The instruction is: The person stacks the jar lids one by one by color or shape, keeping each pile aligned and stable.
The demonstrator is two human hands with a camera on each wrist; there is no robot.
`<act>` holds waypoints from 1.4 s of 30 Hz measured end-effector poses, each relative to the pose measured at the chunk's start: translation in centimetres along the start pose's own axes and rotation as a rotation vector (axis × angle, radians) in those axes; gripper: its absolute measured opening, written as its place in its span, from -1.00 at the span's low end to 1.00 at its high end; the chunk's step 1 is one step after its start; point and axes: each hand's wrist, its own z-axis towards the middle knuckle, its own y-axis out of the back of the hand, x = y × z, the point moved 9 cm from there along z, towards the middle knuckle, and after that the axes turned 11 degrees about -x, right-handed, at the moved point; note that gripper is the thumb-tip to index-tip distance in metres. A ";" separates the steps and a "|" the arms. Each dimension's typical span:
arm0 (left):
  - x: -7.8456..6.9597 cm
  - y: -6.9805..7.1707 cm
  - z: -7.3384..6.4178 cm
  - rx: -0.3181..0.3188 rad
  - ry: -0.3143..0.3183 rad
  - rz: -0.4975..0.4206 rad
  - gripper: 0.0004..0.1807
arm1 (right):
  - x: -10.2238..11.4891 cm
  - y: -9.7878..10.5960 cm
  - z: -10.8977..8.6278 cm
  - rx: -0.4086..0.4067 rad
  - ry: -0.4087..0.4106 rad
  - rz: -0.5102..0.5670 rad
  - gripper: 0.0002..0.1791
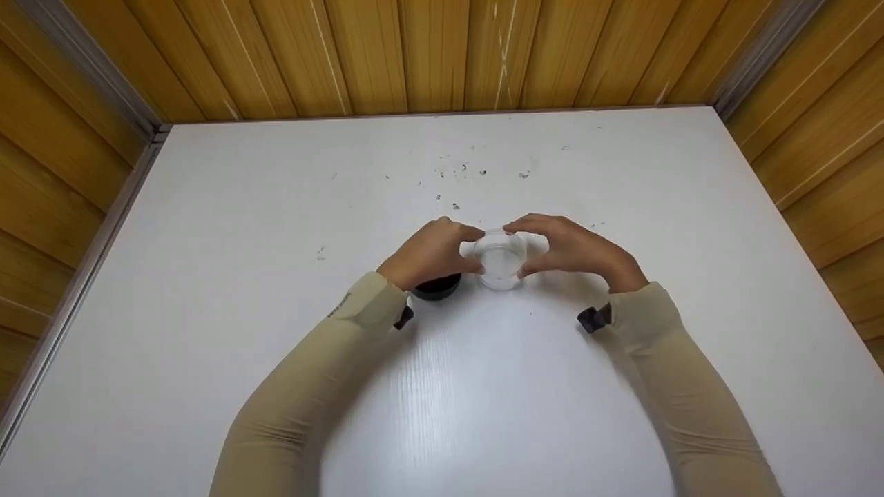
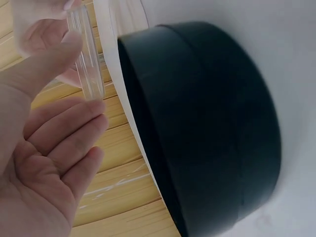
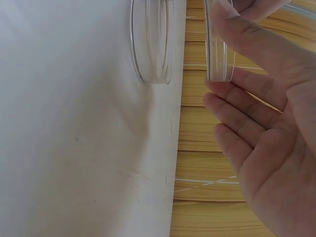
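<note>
A clear, shallow round lid (image 1: 498, 239), like that of a petri dish, is held level between both hands, above the table. My left hand (image 1: 438, 254) pinches its left edge between thumb and fingers; my right hand (image 1: 570, 245) grips the right edge the same way. In the right wrist view, a clear round dish (image 3: 152, 54) stands on the table below the lid (image 3: 219, 54), with a gap between them. A black round container (image 2: 202, 123) fills much of the left wrist view. It sits beneath my left wrist, partly hidden from the head camera.
The white table (image 1: 442, 386) has small dark marks (image 1: 456, 206) on its far half. Wood-patterned panels (image 1: 435, 55) rise behind it and at both sides. A small black device (image 1: 592, 319) is strapped at the right wrist.
</note>
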 end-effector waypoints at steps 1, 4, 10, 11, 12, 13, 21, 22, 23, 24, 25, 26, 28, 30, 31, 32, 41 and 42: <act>0.0 -0.1 0.0 0.005 0.002 0.003 -0.46 | -0.1 -0.1 -0.1 0.003 -0.002 0.002 -0.24; -0.2 -0.4 0.0 0.016 -0.005 0.007 -0.47 | -0.5 -0.2 -0.3 0.007 -0.013 0.006 -0.23; -0.4 -1.0 0.0 0.032 -0.005 0.053 -0.47 | -1.0 -0.5 -0.6 0.013 -0.025 0.008 -0.24; -0.4 -1.1 0.0 0.034 -0.002 0.064 -0.47 | -1.0 -0.6 -0.7 0.015 -0.030 0.004 -0.24; -0.4 -1.2 0.0 0.036 0.002 0.073 -0.46 | -1.1 -0.6 -0.7 0.017 -0.034 0.000 -0.23; -0.4 -1.3 0.0 0.037 0.005 0.083 -0.46 | -1.1 -0.6 -0.7 0.019 -0.038 -0.003 -0.23; -0.6 -1.7 0.0 0.044 -0.015 0.150 -0.46 | -1.2 -0.9 -0.9 0.028 -0.024 -0.029 -0.21; -0.6 -1.7 0.0 0.046 -0.014 0.154 -0.45 | -1.2 -0.9 -0.9 0.029 -0.026 -0.032 -0.20; -0.6 -1.7 0.0 0.049 -0.012 0.156 -0.44 | -1.2 -0.9 -0.9 0.030 -0.033 -0.032 -0.20; -0.5 -1.7 0.0 0.052 -0.009 0.156 -0.43 | -1.2 -1.0 -0.9 0.033 -0.039 -0.035 -0.19; -0.5 -1.7 0.0 0.055 -0.006 0.155 -0.43 | -1.2 -1.0 -0.8 0.035 -0.045 -0.035 -0.19; -0.5 -1.8 0.0 0.057 -0.004 0.153 -0.43 | -1.2 -1.1 -0.8 0.037 -0.050 -0.034 -0.18; -0.5 -1.8 0.0 0.061 0.001 0.147 -0.43 | -1.3 -1.2 -0.8 0.043 -0.063 -0.035 -0.17; -0.5 -1.8 0.0 0.063 0.004 0.140 -0.43 | -1.4 -1.3 -0.8 0.047 -0.074 -0.039 -0.17; -0.5 -1.8 0.0 0.063 0.005 0.138 -0.44 | -1.4 -1.3 -0.8 0.048 -0.077 -0.041 -0.16; -0.5 -1.9 0.0 0.062 0.005 0.136 -0.44 | -1.5 -1.3 -0.8 0.050 -0.080 -0.046 -0.16; -0.4 -1.9 -0.1 0.069 0.013 0.144 -0.46 | -1.4 -1.4 -0.8 0.049 -0.074 -0.057 -0.15; -0.3 -1.9 -0.1 0.073 0.017 0.146 -0.45 | -1.4 -1.4 -0.8 0.048 -0.071 -0.057 -0.15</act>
